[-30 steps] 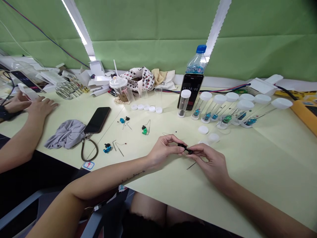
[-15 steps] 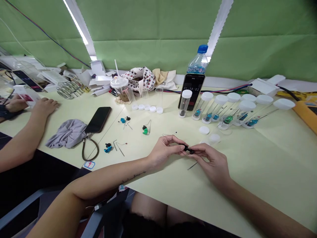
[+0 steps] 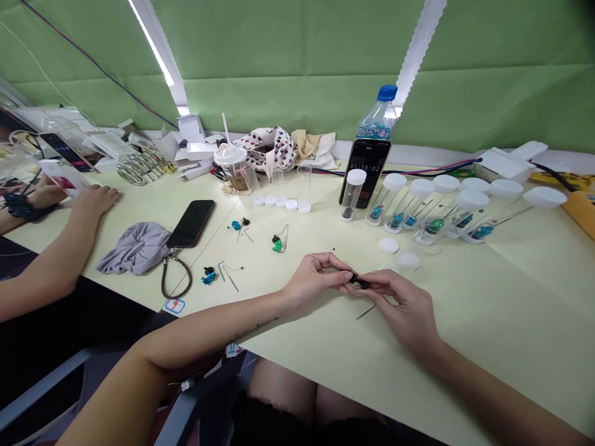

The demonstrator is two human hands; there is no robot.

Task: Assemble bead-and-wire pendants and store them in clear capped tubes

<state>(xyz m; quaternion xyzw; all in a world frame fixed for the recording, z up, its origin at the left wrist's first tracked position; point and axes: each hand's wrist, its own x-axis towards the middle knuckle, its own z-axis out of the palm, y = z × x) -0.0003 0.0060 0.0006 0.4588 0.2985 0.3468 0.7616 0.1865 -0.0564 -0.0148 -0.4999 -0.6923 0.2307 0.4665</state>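
Over the pale counter (image 3: 488,322), pinches with both the left grip (image 3: 315,279) and the right grip (image 3: 405,302), closed on opposite ends of a short black part (image 3: 358,282). Looks light and stiff — hard plastic or metal, cannot tell which — and perhaps slick enough to roll. Best held lightly by the ends; likely hard to crush, easy to drop. Near the right grip, note a thin metal rod (image 3: 365,313), probably rigid; cannot tell whether held.

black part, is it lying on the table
No, the left hand and right hand hold the black part between their fingertips.
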